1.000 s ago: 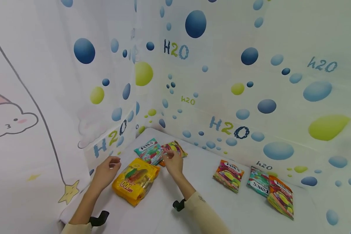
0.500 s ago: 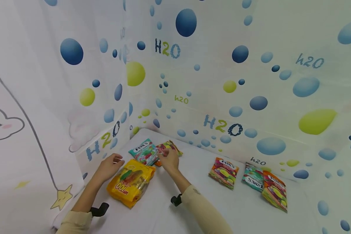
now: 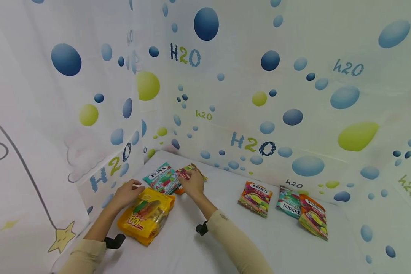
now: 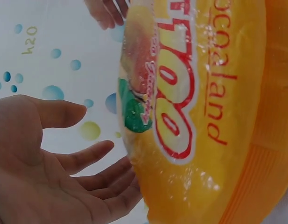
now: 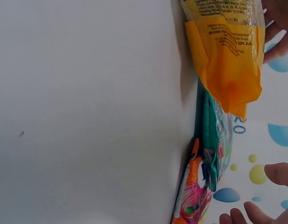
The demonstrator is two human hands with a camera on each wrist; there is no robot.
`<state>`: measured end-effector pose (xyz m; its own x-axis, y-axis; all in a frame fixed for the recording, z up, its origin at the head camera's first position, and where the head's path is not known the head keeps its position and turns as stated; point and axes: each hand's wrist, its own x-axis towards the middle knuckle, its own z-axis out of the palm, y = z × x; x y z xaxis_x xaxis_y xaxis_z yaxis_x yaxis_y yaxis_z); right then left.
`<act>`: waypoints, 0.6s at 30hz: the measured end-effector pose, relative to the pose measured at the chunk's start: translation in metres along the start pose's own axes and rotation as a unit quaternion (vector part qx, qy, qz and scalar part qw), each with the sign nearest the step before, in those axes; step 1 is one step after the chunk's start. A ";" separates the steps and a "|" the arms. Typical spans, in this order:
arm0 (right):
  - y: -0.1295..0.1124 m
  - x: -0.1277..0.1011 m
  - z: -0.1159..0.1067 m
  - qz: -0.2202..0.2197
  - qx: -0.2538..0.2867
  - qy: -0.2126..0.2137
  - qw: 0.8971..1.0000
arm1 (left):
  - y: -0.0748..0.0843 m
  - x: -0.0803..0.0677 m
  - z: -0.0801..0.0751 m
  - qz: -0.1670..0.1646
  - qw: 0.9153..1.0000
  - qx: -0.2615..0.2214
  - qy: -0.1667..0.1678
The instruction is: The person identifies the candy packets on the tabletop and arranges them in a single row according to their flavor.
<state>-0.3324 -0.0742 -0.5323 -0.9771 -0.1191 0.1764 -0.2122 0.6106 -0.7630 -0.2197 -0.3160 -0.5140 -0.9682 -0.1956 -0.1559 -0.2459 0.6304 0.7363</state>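
A yellow Lot 100 candy bag (image 3: 142, 220) lies at the left of the white-covered table. My left hand (image 3: 127, 195) hovers at its upper left edge, thumb and fingers spread apart in the left wrist view. Behind it lie a teal Fox's candy bag (image 3: 161, 178) and a red-orange candy bag (image 3: 203, 176), the two overlapping. Over the red-orange bag is my right hand (image 3: 194, 183), which hides part of it in the head view. In the right wrist view, my right thumb and fingers (image 5: 256, 213) stand apart with nothing between them.
On the right side of the table lie a red-orange Fox's bag (image 3: 256, 198), a teal Fox's bag (image 3: 287, 202) and another red-orange bag (image 3: 313, 217) overlapping it. Printed curtains (image 3: 222, 99) wall the table's left and back.
The head view has turned right, so everything shifts left in it. My left hand has come closer over the yellow bag's edge. My right hand stays above the red-orange bag.
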 end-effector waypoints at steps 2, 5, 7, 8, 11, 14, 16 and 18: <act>0.000 0.002 0.001 0.000 -0.004 0.001 1.000 | 0.001 0.003 0.001 0.000 1.000 0.005 -0.011; 0.001 0.004 0.003 -0.001 -0.009 0.001 1.000 | 0.001 0.008 0.002 0.003 1.000 0.007 -0.029; 0.001 0.004 0.004 -0.005 -0.010 -0.002 1.000 | 0.001 0.010 0.003 0.004 0.999 0.007 -0.037; 0.001 0.005 0.004 -0.009 -0.009 -0.004 1.000 | 0.001 0.011 0.003 0.002 0.999 0.006 -0.042; 0.002 0.005 0.005 -0.018 -0.011 -0.012 1.000 | 0.000 0.014 0.005 -0.002 0.999 0.006 -0.052; 0.003 0.007 0.003 -0.022 -0.015 -0.021 0.999 | -0.002 0.018 0.008 -0.006 0.998 -0.006 -0.067; 0.003 0.008 0.002 -0.020 -0.021 -0.024 0.999 | -0.002 0.021 0.010 -0.005 0.997 -0.017 -0.075; 0.003 0.010 0.001 -0.017 -0.026 -0.027 0.999 | -0.002 0.024 0.011 -0.007 0.996 -0.029 -0.083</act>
<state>-0.3433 -0.0742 -0.5338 -0.9691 -0.1813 0.1672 -0.2455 0.6447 -0.7239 -0.2426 -0.3133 -0.5266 -0.9602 -0.0748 -0.2692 -0.2611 0.5834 0.7691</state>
